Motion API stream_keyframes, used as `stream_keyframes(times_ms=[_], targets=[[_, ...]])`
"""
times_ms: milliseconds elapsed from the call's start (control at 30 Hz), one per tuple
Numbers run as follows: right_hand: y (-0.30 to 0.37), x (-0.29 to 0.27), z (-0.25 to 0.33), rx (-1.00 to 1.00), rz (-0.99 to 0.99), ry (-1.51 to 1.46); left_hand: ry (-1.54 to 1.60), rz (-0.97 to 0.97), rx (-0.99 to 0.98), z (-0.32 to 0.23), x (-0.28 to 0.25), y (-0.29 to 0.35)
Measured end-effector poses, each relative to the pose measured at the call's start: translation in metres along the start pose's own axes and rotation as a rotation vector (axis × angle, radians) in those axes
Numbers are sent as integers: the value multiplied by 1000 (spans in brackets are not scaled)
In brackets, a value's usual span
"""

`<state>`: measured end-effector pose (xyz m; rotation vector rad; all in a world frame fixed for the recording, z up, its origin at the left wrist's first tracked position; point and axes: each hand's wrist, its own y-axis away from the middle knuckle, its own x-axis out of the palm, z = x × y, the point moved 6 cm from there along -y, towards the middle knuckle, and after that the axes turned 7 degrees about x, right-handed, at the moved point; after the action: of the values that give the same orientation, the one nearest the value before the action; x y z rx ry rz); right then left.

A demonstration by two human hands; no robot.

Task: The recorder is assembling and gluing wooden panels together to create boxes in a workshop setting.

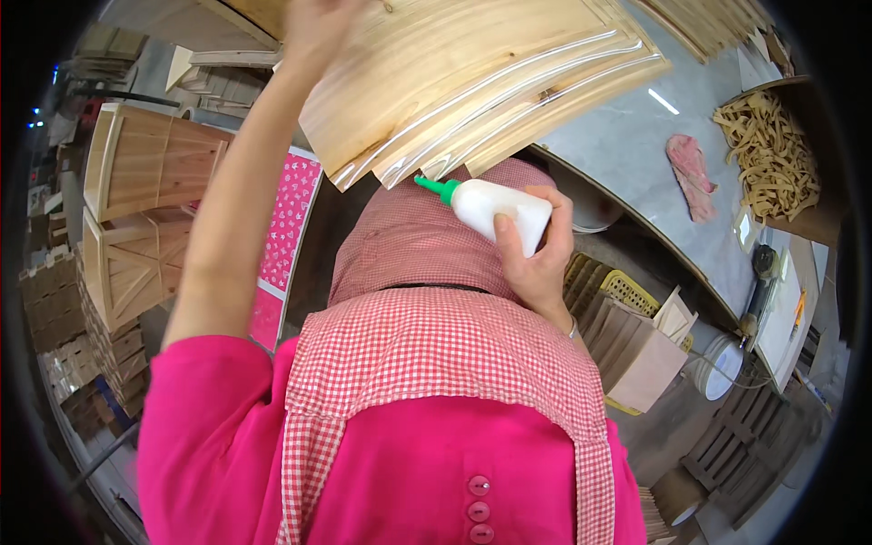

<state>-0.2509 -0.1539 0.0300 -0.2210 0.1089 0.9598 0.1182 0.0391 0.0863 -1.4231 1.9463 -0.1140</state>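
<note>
My right hand (545, 259) is wrapped round a white glue bottle (495, 209), tilted with its green nozzle pointing up and left. The nozzle tip is close to the near corner of several overlapping wooden boards (427, 82), fanned out so that their edges show. Shiny white lines of glue run along those edges. My left hand (318, 27) reaches to the far left part of the boards at the top of the view. It is blurred and partly cut off, so its fingers cannot be made out.
A pink cloth (690, 177) lies on the grey tabletop (627, 154) at right, near a box of pale curled strips (767, 150). Wooden crates (150, 168) are stacked at left beside a pink patterned panel (291, 218). Below the table are a yellow basket (627, 295) and a white bucket (718, 368).
</note>
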Motion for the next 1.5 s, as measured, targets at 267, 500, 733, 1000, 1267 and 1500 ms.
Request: stream_keyframes(times_ms=[267,500,733,1000,1267,1500], targets=[[-26,-53,-13,155,-198,-199,1018,-407,-1079,17,21,224],[-63,-117,-9,160,-492,-382,1632,-120,-1295,-60,138,239],[-126,-210,-35,63,-806,-197,1725,-218,-1303,-64,136,231],[-207,-240,-57,110,-903,-140,1820,-344,-1300,-78,116,212],[-235,-259,-82,19,-962,205,1842,-332,-1289,-82,115,211],[-214,-247,-57,55,-858,207,1835,-306,-1256,-78,113,214]])
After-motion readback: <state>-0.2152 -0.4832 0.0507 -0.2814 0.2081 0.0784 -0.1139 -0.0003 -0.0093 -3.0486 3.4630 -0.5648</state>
